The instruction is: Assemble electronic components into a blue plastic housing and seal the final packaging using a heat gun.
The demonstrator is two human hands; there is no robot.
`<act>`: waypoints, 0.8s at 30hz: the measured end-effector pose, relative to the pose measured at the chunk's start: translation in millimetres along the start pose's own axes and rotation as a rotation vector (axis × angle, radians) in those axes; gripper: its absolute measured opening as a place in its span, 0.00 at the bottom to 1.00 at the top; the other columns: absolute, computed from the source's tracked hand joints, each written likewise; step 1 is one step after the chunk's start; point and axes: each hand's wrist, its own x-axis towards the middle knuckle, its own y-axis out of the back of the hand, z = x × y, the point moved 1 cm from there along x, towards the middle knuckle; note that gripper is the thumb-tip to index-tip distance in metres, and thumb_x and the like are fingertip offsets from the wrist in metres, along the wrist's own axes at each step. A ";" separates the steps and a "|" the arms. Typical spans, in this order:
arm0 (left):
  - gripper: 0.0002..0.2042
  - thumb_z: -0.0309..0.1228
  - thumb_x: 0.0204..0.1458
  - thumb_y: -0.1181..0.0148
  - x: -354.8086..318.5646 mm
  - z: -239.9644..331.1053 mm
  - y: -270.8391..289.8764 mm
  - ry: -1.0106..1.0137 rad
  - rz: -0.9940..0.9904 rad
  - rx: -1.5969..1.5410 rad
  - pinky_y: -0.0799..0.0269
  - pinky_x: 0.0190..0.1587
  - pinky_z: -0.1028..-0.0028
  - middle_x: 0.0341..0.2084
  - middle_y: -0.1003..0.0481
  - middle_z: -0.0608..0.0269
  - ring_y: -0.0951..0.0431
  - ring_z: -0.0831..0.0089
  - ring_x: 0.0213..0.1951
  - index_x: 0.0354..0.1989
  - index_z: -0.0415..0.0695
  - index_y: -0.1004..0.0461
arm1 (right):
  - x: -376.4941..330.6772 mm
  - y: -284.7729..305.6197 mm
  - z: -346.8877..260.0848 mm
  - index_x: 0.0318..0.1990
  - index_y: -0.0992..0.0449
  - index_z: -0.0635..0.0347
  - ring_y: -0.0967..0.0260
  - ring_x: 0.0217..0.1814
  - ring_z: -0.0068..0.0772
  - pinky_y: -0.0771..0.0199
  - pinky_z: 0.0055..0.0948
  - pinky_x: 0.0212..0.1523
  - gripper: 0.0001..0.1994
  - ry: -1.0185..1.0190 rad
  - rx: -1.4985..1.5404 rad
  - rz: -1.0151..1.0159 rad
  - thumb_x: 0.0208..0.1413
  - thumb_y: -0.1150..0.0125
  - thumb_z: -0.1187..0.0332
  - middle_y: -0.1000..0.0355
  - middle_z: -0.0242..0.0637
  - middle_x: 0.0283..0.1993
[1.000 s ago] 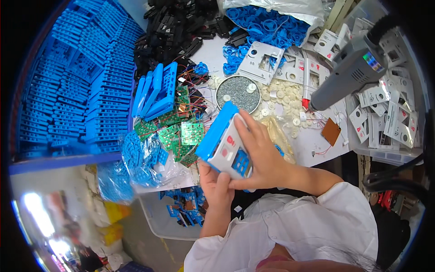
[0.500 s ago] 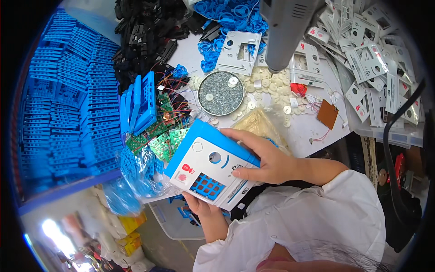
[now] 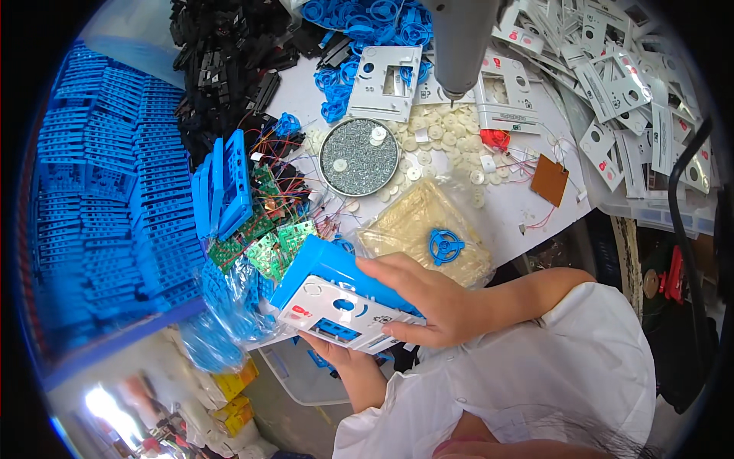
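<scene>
A blue plastic casing (image 3: 311, 264) with a white printed front panel (image 3: 325, 306) is held between both my hands, over the table's near edge. The panel has a round hole, a rectangular window and red and black markings. My left hand (image 3: 344, 358) grips the casing's lower edge from beneath, its fingers partly hidden behind it. My right hand (image 3: 436, 302) closes over the right end, with fingers along the blue side and the thumb on the white panel. Behind my right hand, a blue ring-shaped part (image 3: 446, 246) rests on a clear bag of cream-coloured pieces (image 3: 405, 218).
A round tin of small screws (image 3: 359, 180) stands mid-table beside loose white discs (image 3: 436, 126). An electric screwdriver (image 3: 462, 53) hangs above. Stacked blue casings (image 3: 107, 176) fill the left, with wired circuit boards (image 3: 294, 236) nearer me. White panels (image 3: 612, 84) pile up at the right.
The casing has tilted, so its white panel appears foreshortened and more of the blue side shows. My hands have moved slightly lower with it, exposing the ring on the bag.
</scene>
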 end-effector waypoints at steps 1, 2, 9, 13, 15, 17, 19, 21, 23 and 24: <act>0.35 0.59 0.65 0.51 0.4 0.9 2.1 0.011 -0.060 0.022 0.39 0.70 0.44 0.73 0.41 0.56 0.37 0.50 0.70 0.75 0.54 0.45 | 0.2 -0.2 0.4 0.75 0.51 0.70 0.41 0.69 0.58 0.39 0.44 0.68 0.42 0.000 -0.003 -0.001 0.57 0.34 0.70 0.43 0.60 0.70; 0.35 0.59 0.65 0.51 -0.3 1.8 4.4 0.014 -0.049 0.021 0.39 0.70 0.44 0.73 0.41 0.56 0.37 0.50 0.70 0.75 0.54 0.45 | 0.3 -0.2 0.7 0.75 0.52 0.70 0.41 0.69 0.59 0.39 0.44 0.68 0.42 0.001 -0.007 -0.002 0.57 0.34 0.70 0.43 0.60 0.70; 0.35 0.58 0.65 0.51 -4.5 6.4 7.6 0.051 -0.165 -0.084 0.42 0.70 0.42 0.73 0.41 0.54 0.38 0.49 0.71 0.75 0.52 0.45 | 0.8 4.3 1.1 0.76 0.56 0.71 0.43 0.73 0.59 0.41 0.44 0.70 0.42 -0.099 0.037 -0.046 0.60 0.37 0.70 0.47 0.62 0.74; 0.34 0.57 0.67 0.54 -11.4 8.0 5.9 -0.017 -0.140 -0.151 0.41 0.70 0.41 0.73 0.41 0.53 0.38 0.49 0.71 0.76 0.51 0.46 | 0.7 5.9 6.5 0.75 0.50 0.69 0.37 0.69 0.55 0.35 0.41 0.66 0.38 -0.182 0.062 -0.034 0.61 0.38 0.70 0.39 0.60 0.68; 0.32 0.52 0.69 0.54 -15.0 14.6 7.0 -0.137 -0.070 0.164 0.35 0.67 0.47 0.69 0.37 0.50 0.33 0.52 0.67 0.74 0.45 0.45 | 1.7 7.4 13.7 0.72 0.45 0.68 0.26 0.59 0.53 0.28 0.39 0.59 0.34 -0.176 0.104 0.010 0.61 0.37 0.71 0.29 0.59 0.59; 0.32 0.50 0.69 0.52 -18.8 20.6 3.2 -0.256 0.116 0.493 0.32 0.65 0.51 0.66 0.34 0.48 0.30 0.54 0.65 0.72 0.41 0.44 | 0.6 8.4 17.3 0.68 0.40 0.68 0.26 0.60 0.44 0.27 0.36 0.60 0.31 -0.352 0.374 0.002 0.60 0.35 0.72 0.28 0.56 0.59; 0.29 0.49 0.70 0.56 -18.3 16.7 -5.5 -0.326 0.140 0.580 0.28 0.62 0.54 0.65 0.32 0.49 0.27 0.56 0.62 0.71 0.40 0.41 | 1.0 9.8 17.9 0.65 0.37 0.68 0.26 0.60 0.37 0.25 0.34 0.59 0.28 -0.451 0.519 -0.017 0.59 0.34 0.73 0.27 0.53 0.59; 0.27 0.47 0.71 0.57 -18.7 15.0 -7.4 -0.350 0.144 0.606 0.26 0.60 0.55 0.63 0.30 0.49 0.25 0.58 0.60 0.69 0.40 0.40 | 3.1 14.9 13.5 0.62 0.35 0.68 0.25 0.59 0.32 0.24 0.32 0.58 0.25 -0.476 0.537 -0.037 0.59 0.33 0.74 0.26 0.50 0.58; 0.26 0.46 0.71 0.56 -19.0 14.8 -5.1 -0.330 0.127 0.573 0.25 0.59 0.56 0.61 0.29 0.50 0.24 0.59 0.59 0.68 0.39 0.39 | 4.1 17.4 11.8 0.61 0.34 0.68 0.25 0.59 0.32 0.24 0.31 0.58 0.24 -0.467 0.508 -0.055 0.59 0.33 0.74 0.25 0.50 0.57; 0.26 0.45 0.70 0.55 -19.3 14.3 -3.8 -0.323 0.104 0.539 0.25 0.59 0.57 0.61 0.29 0.50 0.24 0.58 0.59 0.68 0.39 0.39 | 4.2 18.1 11.0 0.61 0.34 0.67 0.25 0.58 0.32 0.24 0.31 0.57 0.24 -0.462 0.492 -0.063 0.60 0.33 0.73 0.25 0.49 0.56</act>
